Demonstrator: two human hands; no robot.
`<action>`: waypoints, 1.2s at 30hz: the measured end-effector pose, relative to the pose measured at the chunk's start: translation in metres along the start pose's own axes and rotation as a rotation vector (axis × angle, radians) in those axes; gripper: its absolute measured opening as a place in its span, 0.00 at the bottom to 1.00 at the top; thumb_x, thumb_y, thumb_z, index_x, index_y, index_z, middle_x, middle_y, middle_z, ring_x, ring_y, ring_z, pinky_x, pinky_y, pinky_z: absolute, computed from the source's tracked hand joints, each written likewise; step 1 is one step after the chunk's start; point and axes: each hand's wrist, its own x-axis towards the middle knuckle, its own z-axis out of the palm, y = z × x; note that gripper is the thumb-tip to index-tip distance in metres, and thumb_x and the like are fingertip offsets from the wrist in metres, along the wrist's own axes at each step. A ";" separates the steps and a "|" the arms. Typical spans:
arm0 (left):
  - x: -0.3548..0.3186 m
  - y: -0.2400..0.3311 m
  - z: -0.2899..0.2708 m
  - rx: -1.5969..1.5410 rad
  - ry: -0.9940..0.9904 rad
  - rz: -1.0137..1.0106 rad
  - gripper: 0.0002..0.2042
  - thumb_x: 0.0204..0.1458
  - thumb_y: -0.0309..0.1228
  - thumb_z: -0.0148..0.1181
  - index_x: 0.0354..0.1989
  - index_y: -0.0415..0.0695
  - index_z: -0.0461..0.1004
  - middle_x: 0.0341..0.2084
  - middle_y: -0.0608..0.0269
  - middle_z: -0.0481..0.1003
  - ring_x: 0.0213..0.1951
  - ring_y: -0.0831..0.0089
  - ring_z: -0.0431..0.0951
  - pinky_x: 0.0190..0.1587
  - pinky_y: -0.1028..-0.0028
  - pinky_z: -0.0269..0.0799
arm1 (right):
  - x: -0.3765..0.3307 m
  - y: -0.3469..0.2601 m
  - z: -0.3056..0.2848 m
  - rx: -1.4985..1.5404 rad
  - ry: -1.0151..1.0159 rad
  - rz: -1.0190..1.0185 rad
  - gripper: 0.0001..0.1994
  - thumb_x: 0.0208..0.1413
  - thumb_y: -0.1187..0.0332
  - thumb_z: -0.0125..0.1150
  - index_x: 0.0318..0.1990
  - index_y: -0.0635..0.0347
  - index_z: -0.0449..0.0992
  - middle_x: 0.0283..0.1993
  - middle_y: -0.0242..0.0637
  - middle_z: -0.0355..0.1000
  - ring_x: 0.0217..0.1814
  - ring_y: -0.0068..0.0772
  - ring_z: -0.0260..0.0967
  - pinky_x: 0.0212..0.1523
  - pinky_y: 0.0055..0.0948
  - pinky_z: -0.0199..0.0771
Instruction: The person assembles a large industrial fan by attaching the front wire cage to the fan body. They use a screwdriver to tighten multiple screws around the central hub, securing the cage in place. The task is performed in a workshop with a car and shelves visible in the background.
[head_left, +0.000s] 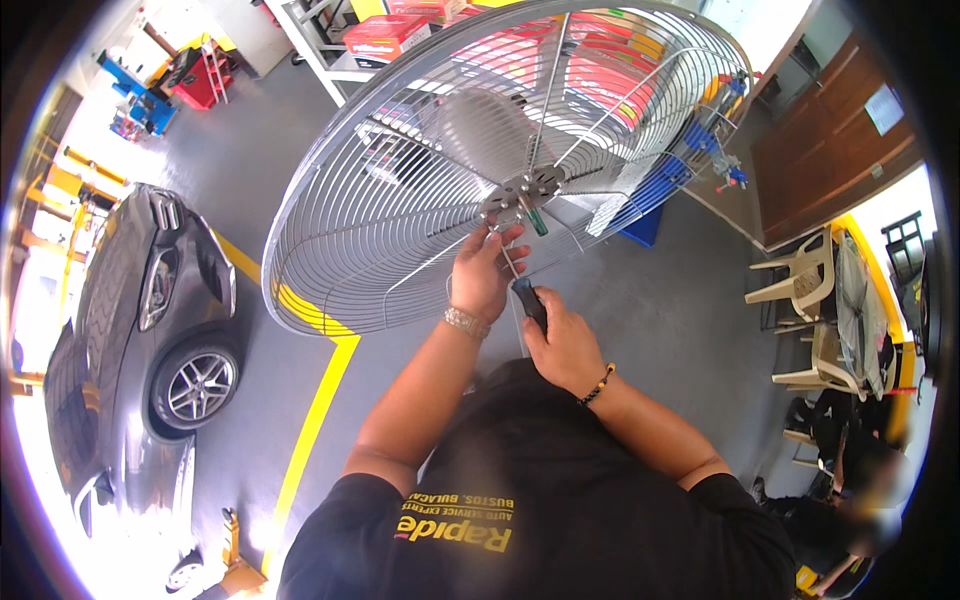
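A large round fan with a wire guard point(345, 285) stands tilted before me, its metal blade point(487, 125) visible through the wires. My right hand point(568, 345) grips the dark handle of a screwdriver point(530, 303). Its thin shaft runs up toward the fan's hub point(535, 190). Just under the hub, my left hand point(482, 275) has its fingers curled close to the shaft and the lower hub edge; whatever they pinch is too small to make out. A green-handled screwdriver point(537, 217) sticks out from the hub, with neither hand on it.
A dark grey car point(150, 320) is parked at left, beside a yellow floor line point(315, 420). Red boxes point(385, 40) sit on a shelf behind the fan. Beige plastic chairs point(805, 280) stand at right, and another person point(835, 480) is at lower right.
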 end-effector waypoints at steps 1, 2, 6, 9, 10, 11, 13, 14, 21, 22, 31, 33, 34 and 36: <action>0.002 0.002 -0.002 -0.011 -0.020 -0.005 0.18 0.64 0.29 0.44 0.62 0.43 0.59 0.47 0.54 0.75 0.38 0.65 0.77 0.39 0.68 0.71 | 0.000 -0.003 0.002 -0.014 0.021 0.003 0.23 0.57 0.62 0.54 0.56 0.66 0.64 0.38 0.61 0.74 0.39 0.64 0.72 0.39 0.56 0.71; 0.004 0.002 -0.004 -0.021 -0.040 -0.010 0.18 0.64 0.29 0.44 0.62 0.43 0.59 0.46 0.54 0.75 0.38 0.65 0.76 0.40 0.67 0.71 | -0.001 -0.006 0.003 -0.028 0.042 0.007 0.23 0.57 0.62 0.54 0.56 0.65 0.64 0.39 0.61 0.74 0.39 0.64 0.72 0.39 0.56 0.71; 0.012 0.002 -0.012 -0.105 -0.098 -0.056 0.15 0.64 0.28 0.43 0.58 0.44 0.62 0.45 0.56 0.74 0.39 0.64 0.75 0.40 0.68 0.71 | -0.005 -0.019 0.008 -0.238 0.146 -0.036 0.22 0.56 0.64 0.56 0.57 0.62 0.64 0.39 0.54 0.73 0.36 0.58 0.74 0.36 0.51 0.74; 0.016 0.000 -0.019 -0.174 -0.218 -0.053 0.12 0.65 0.32 0.44 0.55 0.45 0.64 0.44 0.57 0.74 0.39 0.64 0.75 0.42 0.66 0.70 | -0.009 -0.027 0.012 -0.418 0.182 -0.027 0.21 0.56 0.67 0.57 0.57 0.60 0.65 0.37 0.48 0.72 0.32 0.53 0.74 0.32 0.47 0.74; 0.016 -0.003 -0.022 -0.195 -0.263 -0.096 0.12 0.65 0.33 0.44 0.54 0.46 0.64 0.44 0.57 0.74 0.40 0.64 0.75 0.43 0.66 0.70 | -0.009 -0.029 0.013 -0.442 0.202 -0.027 0.21 0.56 0.68 0.57 0.57 0.59 0.66 0.36 0.47 0.71 0.31 0.52 0.74 0.31 0.46 0.74; 0.013 -0.007 -0.024 -0.224 -0.326 -0.123 0.12 0.65 0.34 0.45 0.54 0.47 0.65 0.44 0.58 0.74 0.41 0.64 0.75 0.45 0.65 0.70 | -0.009 -0.030 0.013 -0.458 0.244 -0.051 0.21 0.55 0.68 0.58 0.57 0.59 0.66 0.36 0.45 0.70 0.29 0.50 0.73 0.30 0.45 0.74; 0.007 -0.017 -0.026 -0.288 -0.409 -0.192 0.12 0.65 0.37 0.46 0.53 0.48 0.65 0.43 0.59 0.74 0.42 0.64 0.75 0.47 0.64 0.69 | -0.008 -0.031 0.011 -0.629 0.268 -0.099 0.23 0.54 0.68 0.57 0.59 0.60 0.67 0.35 0.45 0.69 0.29 0.47 0.73 0.30 0.42 0.75; 0.002 -0.022 -0.028 -0.323 -0.424 -0.234 0.13 0.65 0.39 0.46 0.52 0.48 0.66 0.43 0.60 0.74 0.43 0.64 0.75 0.49 0.64 0.69 | -0.007 -0.031 0.010 -0.704 0.251 -0.122 0.24 0.54 0.67 0.57 0.59 0.60 0.67 0.35 0.44 0.69 0.28 0.45 0.73 0.30 0.40 0.75; -0.012 -0.034 -0.029 -0.421 -0.495 -0.266 0.15 0.61 0.41 0.54 0.50 0.48 0.67 0.46 0.59 0.73 0.50 0.59 0.73 0.55 0.59 0.68 | -0.008 -0.031 0.013 -0.694 0.319 -0.155 0.24 0.56 0.67 0.58 0.61 0.56 0.67 0.34 0.44 0.69 0.26 0.47 0.72 0.27 0.42 0.74; -0.014 -0.033 -0.029 -0.452 -0.492 -0.298 0.15 0.61 0.41 0.54 0.50 0.47 0.67 0.46 0.58 0.73 0.51 0.58 0.73 0.56 0.58 0.68 | -0.009 -0.032 0.018 -0.698 0.291 -0.121 0.24 0.56 0.66 0.58 0.61 0.56 0.67 0.35 0.45 0.70 0.27 0.48 0.73 0.28 0.42 0.74; -0.013 -0.034 -0.036 -0.036 -0.377 -0.155 0.15 0.64 0.42 0.49 0.49 0.45 0.68 0.45 0.51 0.75 0.50 0.57 0.73 0.56 0.58 0.68 | 0.013 0.008 0.029 -0.161 0.342 -0.232 0.25 0.59 0.64 0.57 0.63 0.61 0.64 0.40 0.53 0.75 0.31 0.49 0.76 0.31 0.40 0.75; -0.008 -0.035 -0.040 0.029 -0.432 -0.129 0.15 0.62 0.44 0.51 0.49 0.48 0.69 0.49 0.54 0.74 0.53 0.58 0.71 0.57 0.57 0.67 | 0.015 0.017 0.032 0.150 0.305 -0.129 0.25 0.58 0.65 0.59 0.61 0.63 0.65 0.40 0.54 0.75 0.31 0.51 0.76 0.31 0.41 0.75; -0.005 -0.035 -0.040 0.061 -0.458 -0.103 0.15 0.61 0.45 0.52 0.49 0.49 0.70 0.50 0.55 0.73 0.55 0.58 0.70 0.58 0.57 0.66 | 0.013 0.019 0.034 0.362 0.174 0.108 0.25 0.58 0.65 0.59 0.61 0.64 0.65 0.42 0.55 0.75 0.34 0.53 0.77 0.33 0.42 0.75; -0.002 -0.041 -0.036 -0.151 -0.551 -0.221 0.17 0.59 0.46 0.54 0.49 0.50 0.71 0.50 0.55 0.73 0.55 0.57 0.70 0.59 0.55 0.65 | 0.011 0.016 0.040 0.432 0.074 0.234 0.26 0.57 0.65 0.60 0.61 0.67 0.64 0.43 0.57 0.75 0.38 0.56 0.76 0.36 0.44 0.75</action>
